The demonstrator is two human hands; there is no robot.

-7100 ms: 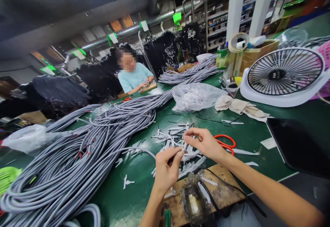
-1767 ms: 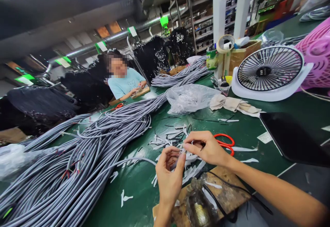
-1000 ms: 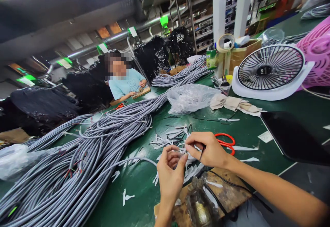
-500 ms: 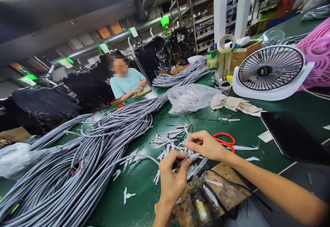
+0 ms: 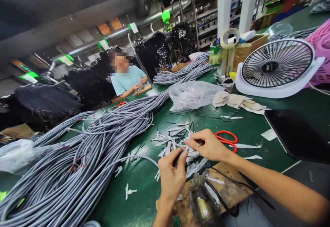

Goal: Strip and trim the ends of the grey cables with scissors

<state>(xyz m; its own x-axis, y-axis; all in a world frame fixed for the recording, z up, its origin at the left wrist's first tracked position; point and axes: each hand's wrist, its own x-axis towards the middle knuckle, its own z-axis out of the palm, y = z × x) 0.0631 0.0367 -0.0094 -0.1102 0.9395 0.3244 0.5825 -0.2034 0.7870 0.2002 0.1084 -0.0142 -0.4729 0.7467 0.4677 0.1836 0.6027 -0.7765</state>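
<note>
My left hand [image 5: 172, 170] pinches a grey cable [image 5: 144, 157] close to its end, the rest of it running left toward the large pile of grey cables [image 5: 103, 151]. Thumb and fingers of my right hand [image 5: 203, 144] are pressed together at the same cable end, touching it just beyond my left fingertips. The very tip is mostly covered by my fingers. Behind and under both hands lies a heap of white and black scraps [image 5: 171, 139]. Red-handled scissors [image 5: 227, 139] rest beside my right wrist.
Below my hands a wooden board [image 5: 224, 189] carries a plastic-wrapped metal piece [image 5: 203, 203] and a black cord. Farther back are a clear plastic bag [image 5: 193, 94], a cloth [image 5: 237, 101], a fan [image 5: 275, 69] and a dark tablet [image 5: 296, 134]. A co-worker [image 5: 129, 79] sits across the table.
My right fingers have closed in toward my left fingertips at the cable end. The whole view has shifted slightly; the things on the table stay put.
</note>
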